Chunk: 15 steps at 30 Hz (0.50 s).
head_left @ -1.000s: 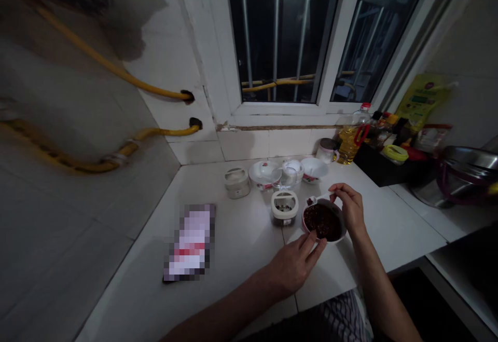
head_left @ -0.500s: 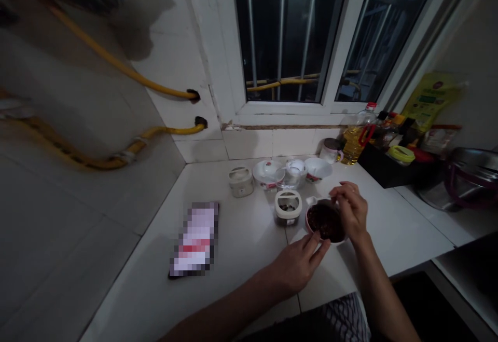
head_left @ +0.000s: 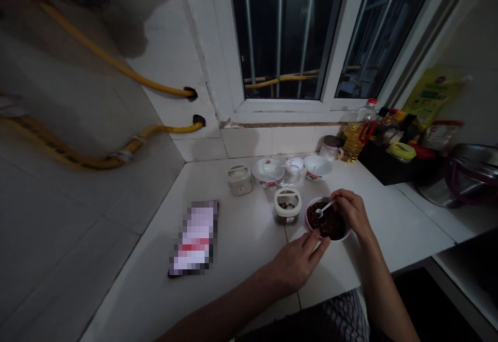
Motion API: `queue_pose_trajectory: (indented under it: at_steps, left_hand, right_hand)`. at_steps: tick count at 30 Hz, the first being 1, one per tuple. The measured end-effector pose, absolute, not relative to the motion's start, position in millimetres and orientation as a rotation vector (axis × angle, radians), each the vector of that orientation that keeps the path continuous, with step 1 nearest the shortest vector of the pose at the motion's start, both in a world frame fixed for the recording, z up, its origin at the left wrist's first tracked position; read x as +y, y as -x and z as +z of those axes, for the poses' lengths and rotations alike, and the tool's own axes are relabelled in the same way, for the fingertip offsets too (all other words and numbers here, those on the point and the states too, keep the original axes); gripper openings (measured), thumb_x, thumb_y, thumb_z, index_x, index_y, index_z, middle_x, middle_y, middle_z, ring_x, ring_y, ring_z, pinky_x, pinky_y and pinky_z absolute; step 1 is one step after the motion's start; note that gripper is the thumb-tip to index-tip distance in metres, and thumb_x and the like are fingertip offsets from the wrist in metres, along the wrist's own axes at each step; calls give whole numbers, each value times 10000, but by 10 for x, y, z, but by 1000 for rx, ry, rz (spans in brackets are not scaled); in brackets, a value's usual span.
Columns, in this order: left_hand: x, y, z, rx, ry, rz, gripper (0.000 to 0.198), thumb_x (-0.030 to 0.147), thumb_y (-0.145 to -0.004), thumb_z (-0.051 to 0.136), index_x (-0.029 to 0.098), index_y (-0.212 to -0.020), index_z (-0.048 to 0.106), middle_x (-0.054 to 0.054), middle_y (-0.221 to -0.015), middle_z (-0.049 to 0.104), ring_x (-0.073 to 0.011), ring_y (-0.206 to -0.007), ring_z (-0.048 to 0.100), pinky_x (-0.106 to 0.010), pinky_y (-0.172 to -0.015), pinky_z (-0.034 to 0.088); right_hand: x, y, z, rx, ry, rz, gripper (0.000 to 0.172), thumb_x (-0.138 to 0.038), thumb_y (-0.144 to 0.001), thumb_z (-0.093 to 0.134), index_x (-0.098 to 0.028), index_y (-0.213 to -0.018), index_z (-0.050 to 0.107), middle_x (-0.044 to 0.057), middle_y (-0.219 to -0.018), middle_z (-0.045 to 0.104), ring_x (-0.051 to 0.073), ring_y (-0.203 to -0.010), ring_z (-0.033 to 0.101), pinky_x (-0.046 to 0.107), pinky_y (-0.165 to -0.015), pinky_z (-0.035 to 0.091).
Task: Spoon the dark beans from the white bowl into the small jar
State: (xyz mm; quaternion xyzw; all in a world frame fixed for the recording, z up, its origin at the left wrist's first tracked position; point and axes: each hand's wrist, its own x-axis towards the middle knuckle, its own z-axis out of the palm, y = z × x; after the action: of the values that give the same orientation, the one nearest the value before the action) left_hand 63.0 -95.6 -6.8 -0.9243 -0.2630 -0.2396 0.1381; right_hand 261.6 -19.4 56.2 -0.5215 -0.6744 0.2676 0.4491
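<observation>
Our left hand (head_left: 298, 264) comes first, its fingers (head_left: 316, 237) a little spread and touching the near rim of the white bowl (head_left: 337, 238). This bowl stands on the tiled counter (head_left: 404, 228), just beside a cream-lidded jar (head_left: 287, 205), and holds dark, grainy food (head_left: 330, 223). Our right hand (head_left: 353, 213) pinches a small metal spoon (head_left: 326, 207), whose tip is in the food.

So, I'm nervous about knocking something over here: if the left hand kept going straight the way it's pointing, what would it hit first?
The left hand would most likely meet the white bowl of dark food first. It already looks to be at the bowl's near rim, though depth is hard to judge from this view.
</observation>
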Motion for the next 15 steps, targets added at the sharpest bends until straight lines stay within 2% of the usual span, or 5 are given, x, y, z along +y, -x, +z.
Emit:
queue_pose_trajectory:
  at_steps: [3,15]
  left_hand:
    - [-953,-627,-73,-769,2692,-671,434,81,-921,406,27,-1351,422,-238,-1213,596,-270,-1052,617,-351,-837,549]
    - [-938,-616,-110,-774,2693,-642,472,31,-895,354,46,-1364,396,-230,-1213,609,-269,-1056,626,-360,-819,562]
  right_hand:
    - [-190,-2644,560,-1436,1272,837,164,-269,-679,499,-190,-626,633,-25,-452,522,153,-490,488,278,-541,394]
    - [-151,-2641,521,-1250,1224,885,135,-258,-622,529,-180,-594,636,-25,-420,521,136,-469,477,268,-534,393]
